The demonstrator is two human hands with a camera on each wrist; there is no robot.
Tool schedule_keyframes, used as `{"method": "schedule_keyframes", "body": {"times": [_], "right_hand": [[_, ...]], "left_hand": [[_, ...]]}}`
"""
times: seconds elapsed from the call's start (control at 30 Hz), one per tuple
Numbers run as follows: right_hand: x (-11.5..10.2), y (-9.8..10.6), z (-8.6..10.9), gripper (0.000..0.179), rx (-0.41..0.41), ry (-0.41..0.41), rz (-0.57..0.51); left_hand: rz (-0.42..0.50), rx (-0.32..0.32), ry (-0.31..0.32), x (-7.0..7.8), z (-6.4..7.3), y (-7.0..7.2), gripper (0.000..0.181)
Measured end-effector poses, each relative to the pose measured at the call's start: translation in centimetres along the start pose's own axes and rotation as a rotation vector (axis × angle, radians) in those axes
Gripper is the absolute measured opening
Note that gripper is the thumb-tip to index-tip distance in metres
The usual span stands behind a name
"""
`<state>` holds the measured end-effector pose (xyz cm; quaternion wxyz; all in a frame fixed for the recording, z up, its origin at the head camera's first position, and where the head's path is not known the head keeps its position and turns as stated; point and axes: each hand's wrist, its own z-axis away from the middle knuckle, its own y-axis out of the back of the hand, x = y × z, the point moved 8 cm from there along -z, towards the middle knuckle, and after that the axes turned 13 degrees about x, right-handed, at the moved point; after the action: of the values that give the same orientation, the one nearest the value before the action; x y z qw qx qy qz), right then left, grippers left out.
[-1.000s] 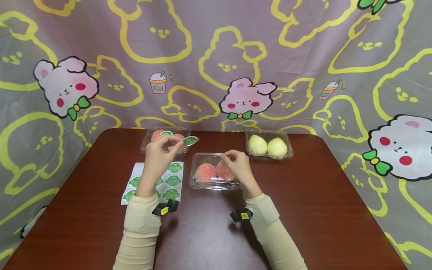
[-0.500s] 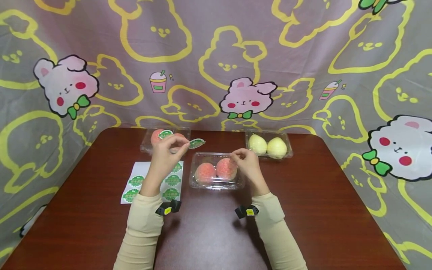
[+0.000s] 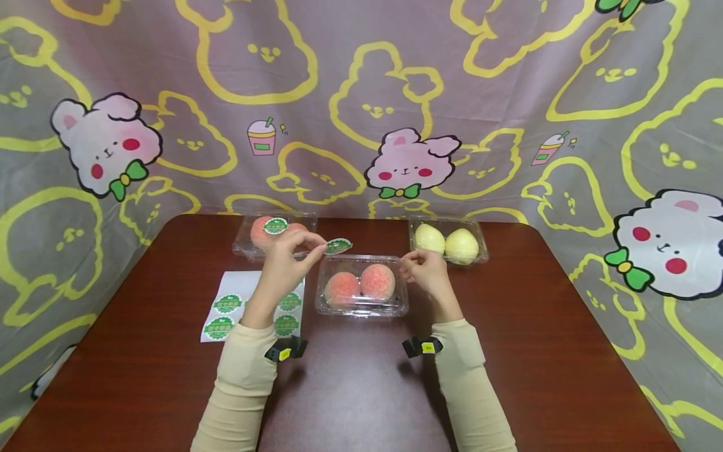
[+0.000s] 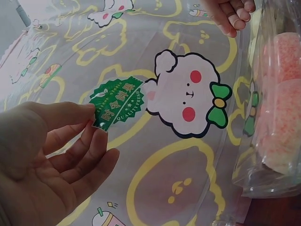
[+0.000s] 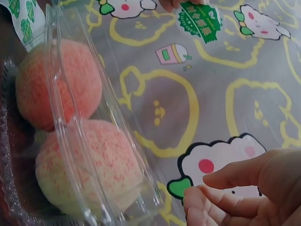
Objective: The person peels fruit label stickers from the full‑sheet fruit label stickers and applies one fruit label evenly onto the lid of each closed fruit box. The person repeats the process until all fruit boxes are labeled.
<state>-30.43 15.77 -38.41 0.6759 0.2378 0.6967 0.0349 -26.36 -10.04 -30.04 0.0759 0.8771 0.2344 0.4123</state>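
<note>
Between thumb and forefinger my left hand (image 3: 288, 267) pinches the edge of a green scalloped sticker (image 4: 117, 102). The sticker is above the back left part of a clear plastic clamshell box (image 3: 361, 310). Inside that box lie two peaches (image 3: 377, 281), side by side under the lid. My right hand (image 3: 426, 274) is at the box's right side, fingers loosely bent with nothing between them. In the right wrist view its thumb and fingertips (image 5: 193, 197) come close together beside the box. A white sheet of green stickers (image 3: 228, 287) lies left of the box, partly behind my left forearm.
At the back left stands another clear box (image 3: 241, 242) of peaches with a green sticker (image 3: 275, 226) on its lid. A clear box (image 3: 482, 256) with two pale yellow fruits stands at the back right. A patterned cloth (image 3: 316, 81) hangs behind the brown table (image 3: 350, 402).
My left hand has moved right with the sticker, closer to the middle box. The right hand has shifted right, off the lid's area, so both peaches show fully.
</note>
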Motion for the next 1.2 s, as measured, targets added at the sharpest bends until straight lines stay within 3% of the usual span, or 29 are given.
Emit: {"method": "schedule_keyframes", "body": {"times": [0.27,0.57,0.87,1.2], "right_hand": [[1.6,0.7,-0.6,0.019,-0.025,-0.064,0.082],[3.3,-0.2,-0.6,0.024,-0.168,-0.177,0.135],[3.9,-0.7,-0.3,0.026,-0.235,-0.192,0.15],[4.1,-0.9,-0.3,0.026,-0.242,-0.195,0.163]], "left_hand": [[0.021,-0.034,0.022,-0.4,0.1,-1.0,0.007],[0.075,-0.119,0.102,-0.8,0.7,-2.5,0.011],[0.094,-0.219,0.183,-1.7,1.5,-4.6,0.012],[0.077,-0.256,0.218,-2.0,2.1,-5.9,0.011]]}}
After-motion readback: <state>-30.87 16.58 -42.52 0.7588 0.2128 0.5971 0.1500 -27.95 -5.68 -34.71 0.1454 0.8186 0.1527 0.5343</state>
